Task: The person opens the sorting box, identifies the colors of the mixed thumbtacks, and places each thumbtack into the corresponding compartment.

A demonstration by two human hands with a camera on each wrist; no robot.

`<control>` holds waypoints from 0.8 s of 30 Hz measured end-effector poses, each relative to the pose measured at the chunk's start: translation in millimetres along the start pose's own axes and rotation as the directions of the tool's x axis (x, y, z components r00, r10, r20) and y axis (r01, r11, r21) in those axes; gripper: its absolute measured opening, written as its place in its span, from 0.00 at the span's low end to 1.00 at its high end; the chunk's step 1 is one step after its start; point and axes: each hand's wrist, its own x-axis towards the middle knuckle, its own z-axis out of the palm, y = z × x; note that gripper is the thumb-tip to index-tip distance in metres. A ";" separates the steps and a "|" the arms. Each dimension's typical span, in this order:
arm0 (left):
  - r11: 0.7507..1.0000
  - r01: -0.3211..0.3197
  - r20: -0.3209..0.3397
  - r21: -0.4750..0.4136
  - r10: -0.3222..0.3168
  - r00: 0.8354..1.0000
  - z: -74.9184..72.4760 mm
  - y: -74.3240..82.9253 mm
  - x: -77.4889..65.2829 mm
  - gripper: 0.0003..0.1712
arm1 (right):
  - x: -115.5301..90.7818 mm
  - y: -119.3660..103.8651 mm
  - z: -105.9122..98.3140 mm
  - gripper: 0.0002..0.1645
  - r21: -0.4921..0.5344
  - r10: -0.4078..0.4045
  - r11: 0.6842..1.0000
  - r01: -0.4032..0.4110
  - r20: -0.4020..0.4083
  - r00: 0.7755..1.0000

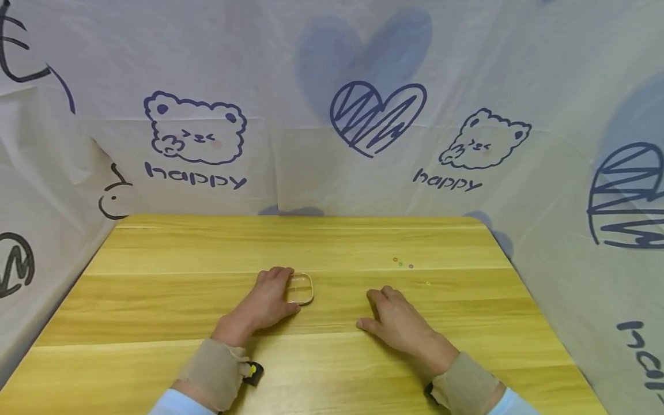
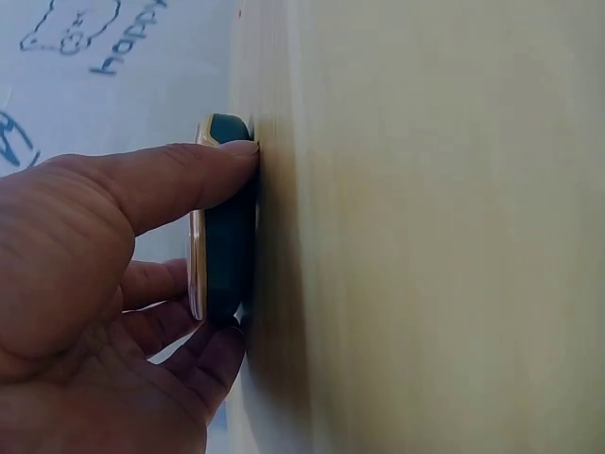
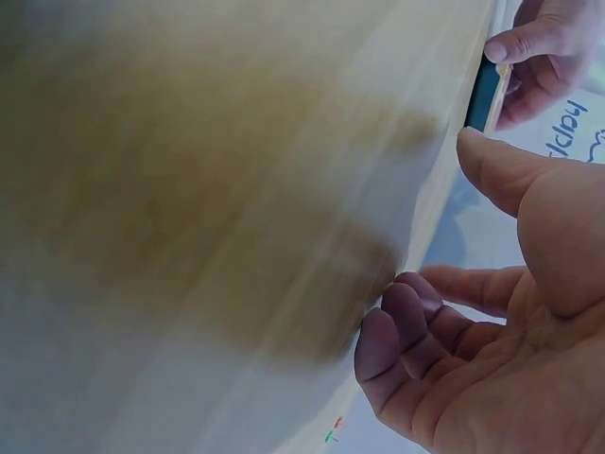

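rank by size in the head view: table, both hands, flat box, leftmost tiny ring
1. Table
2. Left hand and right hand: too alike to rank
3. Flat box, partly covered by the left hand
4. Leftmost tiny ring

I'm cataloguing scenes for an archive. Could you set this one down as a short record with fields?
Box: dark green sides, see-through top
Left hand: grips the box
Right hand: holds nothing, right of the box
Small rings: orange ring, green ring and purple ring close together; yellow ring apart from them
Surface: wood-grain table
Backdrop: pale cloth with bears and hearts
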 end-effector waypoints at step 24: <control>0.978 -0.187 0.105 0.087 0.178 0.978 33.7 45.4 -7.0 0.45 | 35.3 -33.7 -6.0 0.47 0.001 -0.227 0.973 0.230 0.153 0.962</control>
